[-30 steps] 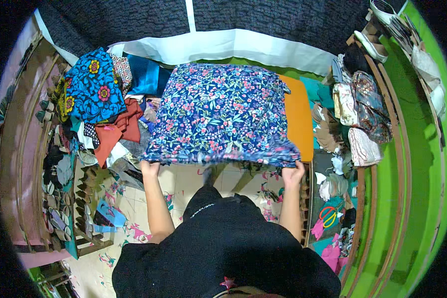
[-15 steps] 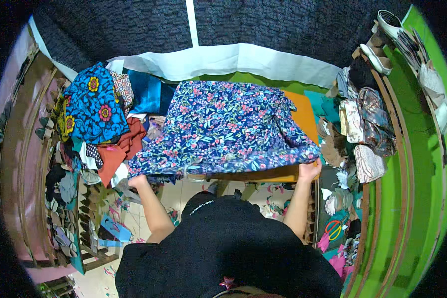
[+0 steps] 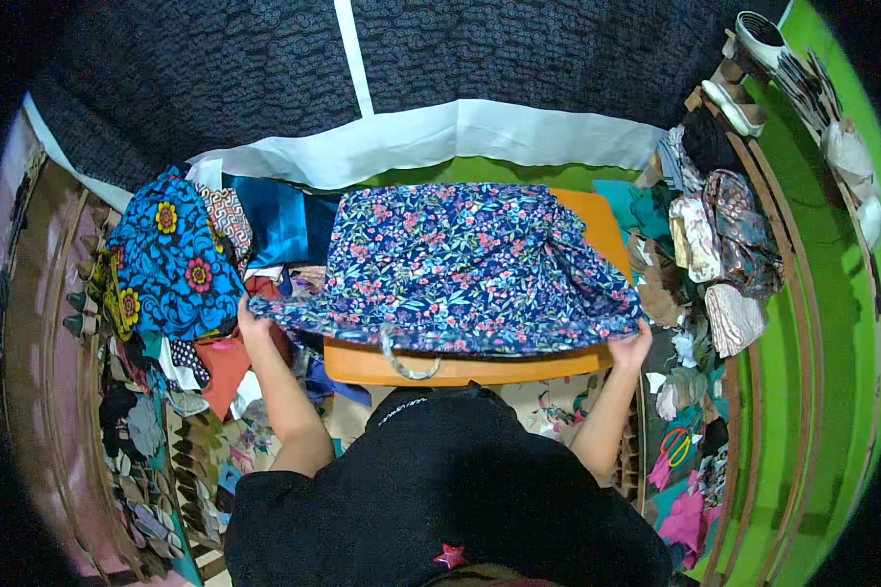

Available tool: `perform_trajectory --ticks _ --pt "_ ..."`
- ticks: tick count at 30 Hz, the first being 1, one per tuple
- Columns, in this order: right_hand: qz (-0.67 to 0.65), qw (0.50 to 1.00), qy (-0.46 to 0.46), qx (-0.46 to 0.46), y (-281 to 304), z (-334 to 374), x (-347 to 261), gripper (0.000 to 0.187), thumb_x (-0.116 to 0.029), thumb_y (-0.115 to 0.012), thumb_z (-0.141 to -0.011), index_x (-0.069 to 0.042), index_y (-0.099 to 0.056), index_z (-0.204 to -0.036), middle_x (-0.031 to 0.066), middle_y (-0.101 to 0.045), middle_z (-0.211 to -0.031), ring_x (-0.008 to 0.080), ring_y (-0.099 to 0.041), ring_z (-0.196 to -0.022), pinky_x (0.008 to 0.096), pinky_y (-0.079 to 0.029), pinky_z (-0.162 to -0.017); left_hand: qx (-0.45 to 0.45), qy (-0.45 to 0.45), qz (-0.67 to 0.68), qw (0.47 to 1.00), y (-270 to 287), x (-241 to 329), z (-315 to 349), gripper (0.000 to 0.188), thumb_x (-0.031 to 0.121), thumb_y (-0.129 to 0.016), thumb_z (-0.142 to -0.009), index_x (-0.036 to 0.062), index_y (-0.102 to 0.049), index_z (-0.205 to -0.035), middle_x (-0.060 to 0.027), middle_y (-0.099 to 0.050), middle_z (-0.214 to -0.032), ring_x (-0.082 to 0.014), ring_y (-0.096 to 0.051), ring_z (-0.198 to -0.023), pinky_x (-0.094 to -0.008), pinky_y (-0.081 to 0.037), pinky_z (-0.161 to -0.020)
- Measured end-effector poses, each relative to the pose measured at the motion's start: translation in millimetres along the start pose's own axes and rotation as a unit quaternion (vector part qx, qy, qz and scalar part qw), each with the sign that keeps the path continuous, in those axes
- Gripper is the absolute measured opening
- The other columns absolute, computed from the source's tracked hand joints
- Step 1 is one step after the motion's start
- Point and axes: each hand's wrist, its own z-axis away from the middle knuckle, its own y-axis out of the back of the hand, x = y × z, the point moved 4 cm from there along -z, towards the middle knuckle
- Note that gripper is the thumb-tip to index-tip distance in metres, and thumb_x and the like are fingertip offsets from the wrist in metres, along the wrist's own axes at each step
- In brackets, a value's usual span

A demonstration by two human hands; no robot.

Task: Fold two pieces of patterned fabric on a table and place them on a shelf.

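A dark blue floral garment (image 3: 440,264) lies spread over an orange tabletop (image 3: 480,370), its near edge stretched between my two hands. My left hand (image 3: 254,319) is closed on the near left corner of the garment. The near right corner is gripped by my right hand (image 3: 632,345), its fingers closed on the cloth. Folds gather along the garment's right side. From the middle of its near edge hangs a pale looped cord or band (image 3: 406,369) over the orange surface.
A heap of clothes with a bright blue flowered cloth (image 3: 171,245) rises at the left. Folded clothes (image 3: 719,235) and a shoe rack (image 3: 754,157) stand at the right. Orange-handled scissors (image 3: 677,447) lie lower right. A dark curtain (image 3: 519,68) hangs behind.
The garment's near edge has shifted away from me, uncovering the orange tabletop's front strip and the pale loop. My hands have spread wider, the left moving outward and farther away. The view has tilted.
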Motion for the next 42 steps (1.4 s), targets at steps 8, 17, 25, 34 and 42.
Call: perform_trajectory --ticks 8,17,25,34,42 --pt "0.156 0.981 -0.094 -0.066 -20.8 -66.8 91.3 0.042 -0.04 -0.049 -0.079 -0.009 -0.051 -0.107 0.0077 -0.054 -0.103 0.0244 -0.051 -0.093 0.0413 -0.041 -0.083 -0.027 -0.077 -0.779 0.622 -81.4 -106.1 25.9 0.056 0.05 -0.045 -0.073 0.0021 -0.055 -0.101 -0.0188 -0.056 -0.092 -0.0285 -0.052 -0.088 -0.0366 -0.039 -0.079" --pt "0.527 0.83 -0.177 0.039 -57.3 -213.9 170.7 0.082 -0.055 -0.054 -0.069 -0.005 -0.026 -0.128 0.0146 -0.034 -0.127 0.0288 -0.034 -0.115 0.0412 -0.029 -0.093 0.079 -0.147 -0.884 0.437 -108.0 -96.1 85.4 0.047 0.047 -0.043 -0.079 0.0021 -0.056 -0.087 -0.0217 -0.056 -0.089 -0.0372 -0.055 -0.08 -0.0444 -0.043 -0.067" --pt "0.689 0.724 0.016 0.036 -103.9 -370.7 216.7 0.068 -0.043 -0.053 -0.074 0.006 -0.037 -0.119 0.0236 -0.04 -0.119 0.0311 -0.041 -0.109 0.0344 -0.032 -0.09 -0.054 -0.178 -0.78 0.598 -136.7 -98.2 123.6 0.036 0.029 -0.043 -0.08 -0.004 -0.054 -0.071 -0.0246 -0.051 -0.064 -0.0364 -0.053 -0.061 -0.041 -0.038 -0.055" --pt "0.788 0.531 0.305 -0.067 -285.4 -267.3 163.1 0.067 -0.034 -0.066 -0.065 0.004 -0.04 -0.113 0.0202 -0.044 -0.112 0.0291 -0.044 -0.102 0.0355 -0.035 -0.085 0.036 -0.327 -0.446 0.833 -188.9 -92.9 154.6 0.011 0.013 -0.055 -0.078 0.0037 -0.054 -0.071 0.0004 -0.051 -0.07 -0.0078 -0.045 -0.069 -0.0198 -0.037 -0.066" --pt "0.663 0.464 0.222 -0.544 -227.6 -7.6 283.7 0.056 -0.021 -0.063 -0.057 -0.005 -0.046 -0.109 0.0158 -0.046 -0.109 0.0324 -0.04 -0.105 0.0391 -0.029 -0.092 -0.195 -0.306 -0.36 0.86 -299.4 -165.9 250.8 0.02 0.001 -0.06 -0.069 0.0044 -0.045 -0.081 -0.003 -0.049 -0.078 -0.0108 -0.047 -0.075 -0.0234 -0.038 -0.072"
